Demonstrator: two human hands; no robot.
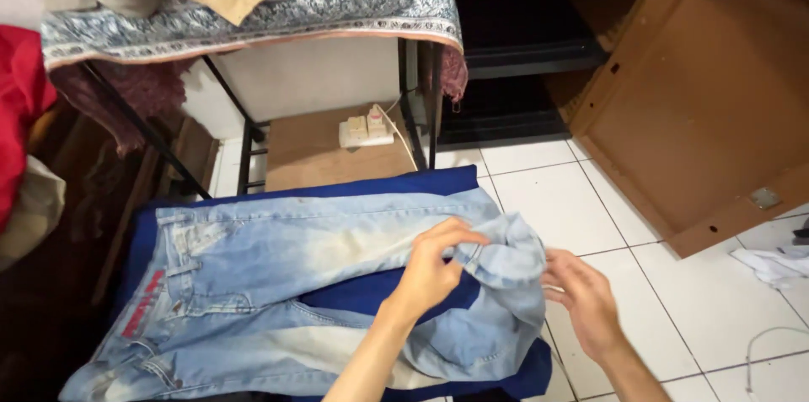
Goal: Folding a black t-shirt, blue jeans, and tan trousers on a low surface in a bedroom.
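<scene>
White tiled floor (573, 208); left hand (434, 271) fingers pinching jeans (278, 259) hem; right hand (586, 301) fingers loose, released, beside fold.

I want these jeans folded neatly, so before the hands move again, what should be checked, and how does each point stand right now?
1. Left hand grips the folded-over leg end: ok, fingers pinch the denim.
2. Right hand has hold of cloth: not ok, it is open beside the fold.
3. Light blue jeans lie flat: not ok, the leg end is bunched.
4. Waistband on the blue board cover: ok.
5. Far leg smooth underneath: cannot tell, hidden.
</scene>
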